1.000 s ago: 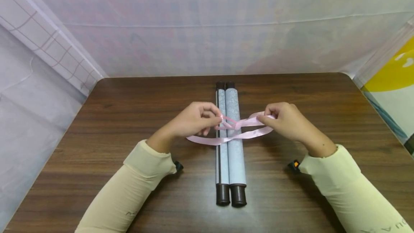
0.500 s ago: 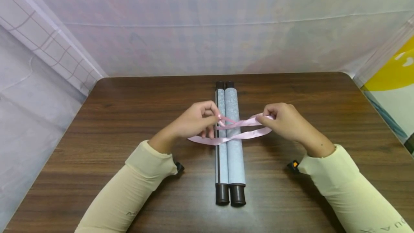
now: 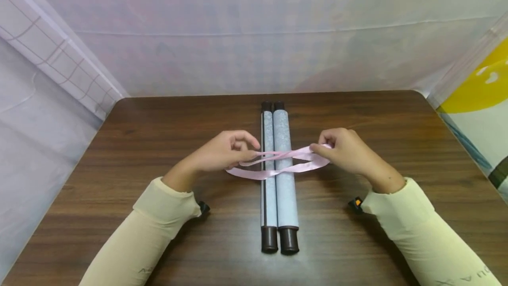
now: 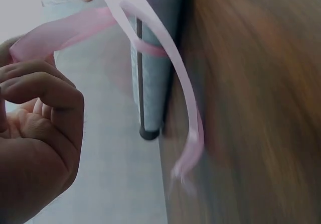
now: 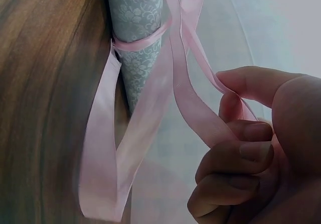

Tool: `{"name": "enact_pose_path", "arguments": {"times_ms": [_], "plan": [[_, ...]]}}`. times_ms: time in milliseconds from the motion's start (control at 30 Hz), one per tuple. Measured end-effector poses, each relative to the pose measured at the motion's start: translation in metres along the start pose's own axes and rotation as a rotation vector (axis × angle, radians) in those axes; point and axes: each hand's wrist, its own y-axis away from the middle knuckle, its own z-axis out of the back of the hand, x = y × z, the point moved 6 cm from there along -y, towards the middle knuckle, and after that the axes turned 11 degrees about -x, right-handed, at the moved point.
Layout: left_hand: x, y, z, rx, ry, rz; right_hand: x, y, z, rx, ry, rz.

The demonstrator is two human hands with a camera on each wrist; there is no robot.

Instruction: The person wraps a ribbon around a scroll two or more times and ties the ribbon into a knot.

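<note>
Two slim scrolls, a left scroll (image 3: 270, 202) with a dark stripe and a right scroll (image 3: 286, 197), lie side by side, pale blue-grey with dark brown end knobs. A pink satin ribbon (image 3: 303, 167) crosses over their middle. My left hand (image 3: 220, 151) pinches one strand of it between thumb and forefinger, left of the scrolls. On the other side, my right hand (image 3: 344, 151) pinches the ribbon with curled fingers. In the right wrist view, a narrow band of ribbon (image 5: 140, 43) passes round the flower-patterned scroll, and a wide loop hangs beside it.
The scrolls lie on a brown wood-grain table (image 3: 190, 242). A pale curtain (image 3: 254, 56) stands along its far edge. White sheeting (image 3: 39, 153) borders the left side, and a yellow printed shape (image 3: 480, 83) shows at the right.
My left hand has moved left and slightly nearer, drawing its ribbon strand out longer across the scrolls. The right hand keeps its hold, almost in place. The view has shifted slightly.
</note>
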Motion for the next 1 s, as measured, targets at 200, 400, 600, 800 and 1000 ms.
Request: {"name": "enact_pose_path", "arguments": {"times_ms": [200,400,600,800,1000], "plan": [[0.009,0.011,0.015,-0.015,-0.15,0.012,0.002,-0.001,-0.002,0.021,-0.003,-0.025],[0.018,0.02,0.032,-0.048,-0.249,0.05,0.005,0.002,-0.001,0.02,0.0,-0.003],[0.024,0.03,0.05,-0.082,-0.299,0.084,-0.008,0.005,0.006,0.024,0.044,-0.023],[0.032,0.042,0.071,-0.112,-0.377,0.103,-0.027,0.004,0.019,0.046,0.059,-0.055],[0.04,0.05,0.091,-0.123,-0.431,0.118,-0.043,0.005,0.035,0.066,0.089,-0.105]]}}
